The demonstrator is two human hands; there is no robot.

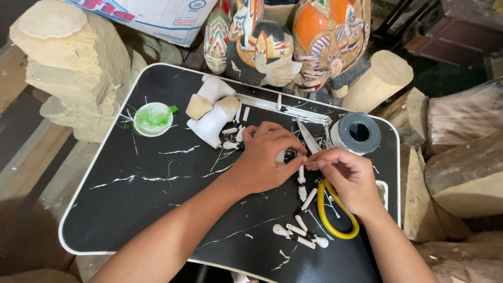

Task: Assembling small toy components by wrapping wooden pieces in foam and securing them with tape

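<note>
My left hand (pixel 267 157) is closed around a small white carved piece (pixel 281 156) over the black tray (pixel 131 204). My right hand (pixel 350 178) pinches a thin white thread or wire (pixel 310 162) right beside it, fingertips almost touching the left hand. Yellow-handled scissors (pixel 335 215) lie under my right wrist, blades pointing up towards the far edge. Several small white carved limb pieces (pixel 298 236) lie scattered on the tray below and beside my hands.
A grey tape roll (pixel 357 133) stands at the tray's far right. A white lid with green fibres (pixel 153 119) sits far left. White-painted wooden body parts (pixel 212 112) lie mid-back. Painted wooden puppet heads (pixel 272 47) and raw wood blocks (pixel 73 68) surround the tray.
</note>
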